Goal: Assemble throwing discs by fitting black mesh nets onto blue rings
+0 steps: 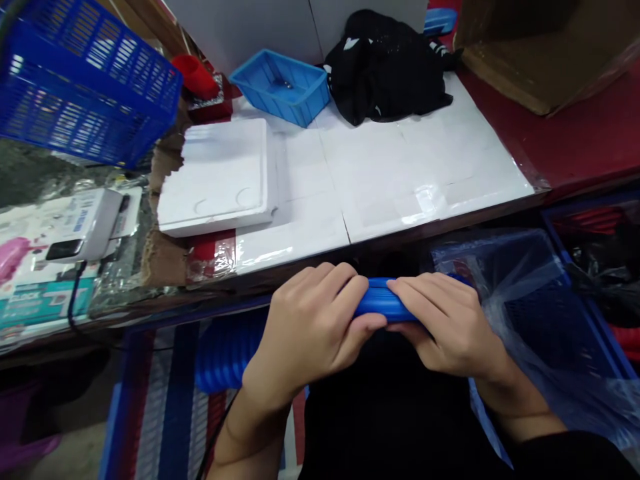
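A ribbed blue piece point(387, 301) is held level between my two hands, close to my body and just in front of the table's edge. My left hand point(320, 320) wraps round its left end, thumb underneath. Round the right end, my right hand point(445, 320) is closed in the same way. Only the middle of the piece shows; both ends are mostly covered by my fingers. Below and left of my left hand lies a larger ribbed blue stack point(225, 353), partly hidden by my wrist.
On the white-covered table point(380, 180) are a foam block point(225, 173), a blue tray point(283, 87) and a black cloth bundle point(390, 67). A blue basket point(90, 80) stands at upper left. A plastic-lined blue crate point(525, 300) sits at right, below a cardboard box point(540, 53).
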A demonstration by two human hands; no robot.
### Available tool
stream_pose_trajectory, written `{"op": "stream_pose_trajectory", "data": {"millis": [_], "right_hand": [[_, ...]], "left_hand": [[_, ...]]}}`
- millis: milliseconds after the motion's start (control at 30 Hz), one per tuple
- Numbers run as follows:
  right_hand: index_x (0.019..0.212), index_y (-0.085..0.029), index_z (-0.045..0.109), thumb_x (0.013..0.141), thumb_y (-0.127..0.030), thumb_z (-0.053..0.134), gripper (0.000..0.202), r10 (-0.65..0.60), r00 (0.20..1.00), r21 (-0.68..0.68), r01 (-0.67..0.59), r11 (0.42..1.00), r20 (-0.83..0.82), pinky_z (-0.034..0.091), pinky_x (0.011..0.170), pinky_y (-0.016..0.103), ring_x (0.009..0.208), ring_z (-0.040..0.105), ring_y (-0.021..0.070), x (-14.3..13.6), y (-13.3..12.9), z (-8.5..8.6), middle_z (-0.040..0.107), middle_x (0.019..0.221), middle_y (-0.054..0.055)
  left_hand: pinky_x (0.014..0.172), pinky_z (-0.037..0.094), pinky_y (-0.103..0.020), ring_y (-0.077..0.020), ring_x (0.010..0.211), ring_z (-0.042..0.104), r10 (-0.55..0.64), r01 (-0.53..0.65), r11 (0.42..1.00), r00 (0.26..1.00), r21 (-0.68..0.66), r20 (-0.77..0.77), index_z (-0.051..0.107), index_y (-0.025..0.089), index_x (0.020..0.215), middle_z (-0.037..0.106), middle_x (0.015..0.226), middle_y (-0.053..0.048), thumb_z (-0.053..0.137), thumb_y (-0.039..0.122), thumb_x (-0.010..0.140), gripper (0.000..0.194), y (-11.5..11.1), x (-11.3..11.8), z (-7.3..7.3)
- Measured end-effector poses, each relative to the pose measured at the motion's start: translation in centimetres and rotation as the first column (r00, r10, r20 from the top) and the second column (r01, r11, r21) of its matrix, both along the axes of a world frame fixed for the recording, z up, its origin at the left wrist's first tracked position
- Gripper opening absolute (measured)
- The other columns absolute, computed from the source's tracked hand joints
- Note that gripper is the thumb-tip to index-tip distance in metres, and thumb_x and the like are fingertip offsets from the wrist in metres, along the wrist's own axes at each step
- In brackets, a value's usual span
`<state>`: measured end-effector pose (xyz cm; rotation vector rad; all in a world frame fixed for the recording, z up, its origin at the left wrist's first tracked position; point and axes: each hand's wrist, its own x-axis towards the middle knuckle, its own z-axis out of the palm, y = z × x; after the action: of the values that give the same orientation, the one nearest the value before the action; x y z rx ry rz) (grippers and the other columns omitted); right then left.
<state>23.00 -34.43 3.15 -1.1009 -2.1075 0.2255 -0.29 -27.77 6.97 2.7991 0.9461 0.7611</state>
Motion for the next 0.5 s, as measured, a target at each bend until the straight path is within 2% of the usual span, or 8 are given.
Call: {"op": "stream_pose_trajectory", "data": {"millis": [100, 233, 400, 500], "right_hand": [[0.149, -0.014, 0.064, 0.107, -0.032, 0.074, 0.047, 0.009, 1.0, 0.009, -0.009, 1.0, -0.013, 0.065, 0.088, 0.047, 0.101, 0.081, 0.0313, 0.2, -0.1, -0.4, 0.084, 0.125, 0.017], [0.15, -0.015, 0.064, 0.106, -0.031, 0.075, 0.048, -0.043, 0.998, 0.021, 0.044, 0.999, -0.045, 0.065, 0.083, 0.046, 0.098, 0.081, 0.0312, -0.2, -0.2, -0.4, 0.084, 0.122, 0.017], [0.147, -0.017, 0.069, 0.102, -0.022, 0.074, 0.046, -0.255, 0.961, 0.036, 0.26, 0.965, -0.104, 0.068, 0.087, 0.049, 0.101, 0.083, 0.0343, -2.2, 0.6, -1.6, 0.085, 0.123, 0.018], [0.139, -0.018, 0.074, 0.102, -0.022, 0.074, 0.038, -0.315, 0.936, 0.023, 0.323, 0.946, -0.158, 0.069, 0.086, 0.048, 0.098, 0.084, 0.0338, -3.1, 1.8, -2.6, 0.086, 0.117, 0.016]], "left_hand": [[0.057, 0.031, -0.04, -0.0203, 0.058, 0.048, 0.052, -0.049, 0.994, 0.998, 0.098, -0.028, 0.062, 0.023, 0.077, 0.06, 0.069, -0.004, 0.033, 0.052, 0.12, 0.06, -0.2, 1.1, 0.2], [0.055, 0.025, -0.039, -0.0172, 0.053, 0.042, 0.131, -0.144, 0.963, 0.989, 0.228, 0.069, 0.054, 0.023, 0.069, 0.054, 0.063, -0.002, 0.041, 0.041, 0.118, 0.054, 0.2, 2.4, -0.9], [0.057, 0.03, -0.035, -0.0151, 0.051, 0.045, 0.172, -0.206, 0.956, 0.97, 0.211, 0.169, 0.06, 0.022, 0.07, 0.061, 0.062, -0.002, 0.042, 0.03, 0.115, 0.049, 2.7, 2.8, -3.0], [0.054, 0.026, -0.034, -0.0139, 0.048, 0.042, 0.206, -0.237, 0.954, 0.963, 0.184, 0.172, 0.06, 0.021, 0.068, 0.061, 0.059, -0.002, 0.043, 0.031, 0.116, 0.052, 4.3, 3.0, -4.1]]}}
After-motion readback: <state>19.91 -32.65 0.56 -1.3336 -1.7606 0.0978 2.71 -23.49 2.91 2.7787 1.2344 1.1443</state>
